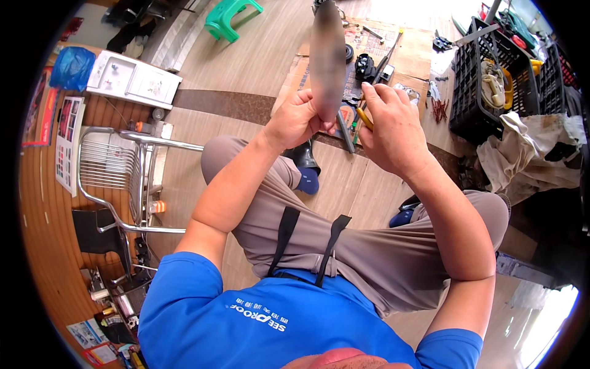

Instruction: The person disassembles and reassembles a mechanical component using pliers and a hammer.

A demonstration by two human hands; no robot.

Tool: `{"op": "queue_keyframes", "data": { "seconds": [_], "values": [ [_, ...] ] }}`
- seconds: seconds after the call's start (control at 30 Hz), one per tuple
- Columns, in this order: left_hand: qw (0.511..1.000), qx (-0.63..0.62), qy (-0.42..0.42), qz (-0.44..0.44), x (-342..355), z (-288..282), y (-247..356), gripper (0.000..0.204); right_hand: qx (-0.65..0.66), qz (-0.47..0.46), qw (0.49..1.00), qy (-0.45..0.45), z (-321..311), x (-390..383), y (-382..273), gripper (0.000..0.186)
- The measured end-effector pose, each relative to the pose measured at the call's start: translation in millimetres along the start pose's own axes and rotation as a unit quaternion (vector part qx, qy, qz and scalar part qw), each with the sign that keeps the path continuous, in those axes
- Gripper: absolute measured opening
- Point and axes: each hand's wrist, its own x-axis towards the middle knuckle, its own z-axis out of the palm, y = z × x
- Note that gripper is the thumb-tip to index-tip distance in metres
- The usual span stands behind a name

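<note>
My left hand is closed in a pinch, thumb against fingers. What it grips is hidden by a blurred patch that covers the area just beyond the fingertips. To its right, my right hand is wrapped around a yellow-handled tool that looks like pliers, its dark end pointing toward the left hand. Both hands hang over the near edge of a cardboard sheet on the floor. Black mechanical parts and a long dark rod lie beneath and beyond them.
A black plastic crate with work gloves in it stands at the right, beside crumpled pale cloths. Reddish screws lie near the crate. At the far left are a green stool and a metal chair.
</note>
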Motion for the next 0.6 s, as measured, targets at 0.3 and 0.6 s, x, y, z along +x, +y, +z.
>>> {"op": "queue_keyframes", "data": {
  "seconds": [0.3, 0.6],
  "values": [
    [0.997, 0.066, 0.040, -0.011, -0.5, -2.2, -0.4, 0.029, 0.048, 0.007, 0.998, -0.033, 2.1, 0.6, 4.8, 0.057],
    [0.975, 0.217, 0.035, -0.033, -4.0, -1.7, 6.5, 0.038, 0.036, -0.019, 0.994, -0.104, 2.1, 0.8, 7.4, 0.043]
  ]
}}
